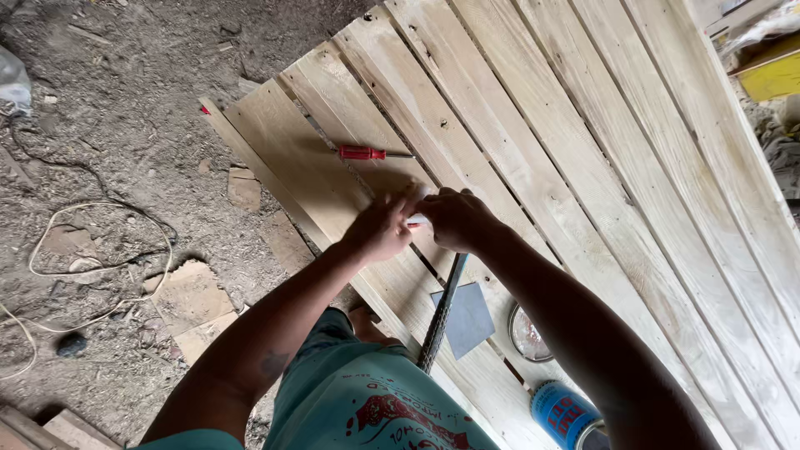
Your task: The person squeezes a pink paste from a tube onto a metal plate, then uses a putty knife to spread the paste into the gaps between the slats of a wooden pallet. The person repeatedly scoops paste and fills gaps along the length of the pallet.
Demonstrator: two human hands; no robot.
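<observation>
On the far left we see a pale cord (100, 258) looped over the dirt floor (108, 108), with scraps of board (190, 296) beside it. Our left hand (379, 229) rests on the slatted wooden panel (533, 133), its fingers (398, 202) curled and pressed around a small white, red-tipped object (417, 220) — too hidden to name. Our right hand (457, 218) meets it from the other side, fingers closed on the same piece. Both sit just below the red-handled screwdriver (364, 152), lying apart on the slats. Further right lie a grey sheet of sandpaper (468, 317), a round tin lid (527, 333) and a blue can (562, 412).

We judge this a two-handed fiddling step — opening or readying the small piece. The next move calls for a firm pinch and steady hands over the gap between slats.
</observation>
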